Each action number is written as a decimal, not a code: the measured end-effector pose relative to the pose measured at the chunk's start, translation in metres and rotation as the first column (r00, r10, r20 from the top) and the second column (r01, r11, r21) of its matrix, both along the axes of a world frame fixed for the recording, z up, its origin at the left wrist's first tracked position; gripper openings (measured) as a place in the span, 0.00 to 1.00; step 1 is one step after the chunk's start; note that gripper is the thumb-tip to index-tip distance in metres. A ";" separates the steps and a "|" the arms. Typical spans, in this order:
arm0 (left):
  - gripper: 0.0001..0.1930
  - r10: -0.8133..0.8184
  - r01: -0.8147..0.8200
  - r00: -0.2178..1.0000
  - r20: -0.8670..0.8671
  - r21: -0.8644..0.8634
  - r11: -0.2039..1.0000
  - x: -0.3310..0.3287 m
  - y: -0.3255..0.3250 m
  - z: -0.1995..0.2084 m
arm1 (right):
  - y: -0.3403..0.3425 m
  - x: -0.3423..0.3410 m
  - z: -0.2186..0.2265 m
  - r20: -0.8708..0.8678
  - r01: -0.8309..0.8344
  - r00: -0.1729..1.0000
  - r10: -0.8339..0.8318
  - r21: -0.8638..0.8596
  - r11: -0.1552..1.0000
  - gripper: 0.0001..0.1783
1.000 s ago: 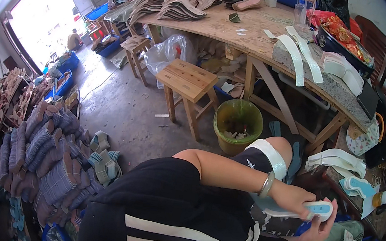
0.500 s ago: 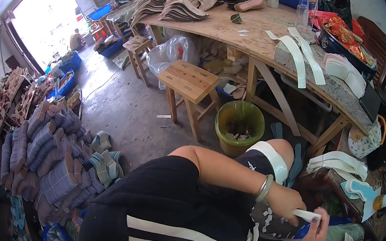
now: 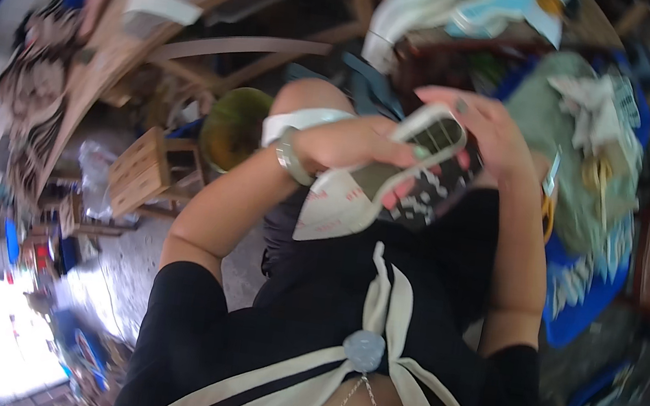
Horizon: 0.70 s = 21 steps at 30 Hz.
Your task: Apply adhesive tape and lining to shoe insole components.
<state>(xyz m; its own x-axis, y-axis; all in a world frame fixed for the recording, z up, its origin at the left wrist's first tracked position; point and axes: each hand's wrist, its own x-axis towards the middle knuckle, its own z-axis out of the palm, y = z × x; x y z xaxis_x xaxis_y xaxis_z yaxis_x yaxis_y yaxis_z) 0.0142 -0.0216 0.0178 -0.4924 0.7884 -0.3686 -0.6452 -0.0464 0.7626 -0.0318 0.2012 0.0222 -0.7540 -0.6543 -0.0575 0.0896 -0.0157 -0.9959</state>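
Note:
An insole (image 3: 442,139) with a grey-green face and a white rim is held over my lap, tilted from lower left to upper right. White sheeting with red print (image 3: 332,210) covers or hangs at its lower left end; which, I cannot tell. My left hand (image 3: 361,146), wearing a bangle at the wrist, is closed round the insole's middle, thumb on its face. At the rounded upper end, my right hand (image 3: 492,131) grips the rim, fingers curved over it. Motion blur smears the fine detail. Small white scraps (image 3: 429,192) lie below the insole.
Scissors with orange handles (image 3: 550,196) lie right of my right wrist, beside a green cloth (image 3: 553,126) and a blue tub (image 3: 563,329). White strips (image 3: 424,11) sit ahead. At left are a wooden stool (image 3: 136,174), a green bin (image 3: 235,121) and a workbench (image 3: 119,53).
My view has swung down and to the right, so both arms now show. The white-edged piece, seen edge-on before, now shows its face, still between both hands.

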 end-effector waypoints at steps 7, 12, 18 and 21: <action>0.22 0.094 -0.094 0.996 0.001 0.023 0.995 -0.003 0.039 -0.004 | 0.010 0.007 -0.020 -0.104 0.251 0.961 -0.257 -0.060 0.966 0.15; 0.23 0.143 -0.137 0.985 -0.092 0.072 0.988 -0.004 0.041 -0.009 | 0.010 0.012 -0.026 0.081 0.293 0.956 -0.282 -0.212 0.932 0.18; 0.32 0.185 -0.190 0.955 -0.233 0.004 0.982 -0.012 0.041 -0.014 | -0.015 0.006 -0.043 -0.356 0.483 0.772 -0.526 -0.209 0.850 0.18; 0.41 0.342 -0.355 0.911 -0.230 -0.020 0.934 -0.020 0.047 -0.008 | -0.015 0.007 -0.028 -0.187 0.377 0.898 -0.398 -0.136 0.916 0.20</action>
<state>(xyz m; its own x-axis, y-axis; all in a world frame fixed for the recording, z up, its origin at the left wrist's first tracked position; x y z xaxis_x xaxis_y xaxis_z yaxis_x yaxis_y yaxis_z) -0.0056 0.0257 0.0094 -0.8056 0.5316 -0.2614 -0.4130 -0.1877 0.8912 -0.0246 0.1859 -0.0062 -0.9371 -0.3026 0.1742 -0.1502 -0.1011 -0.9835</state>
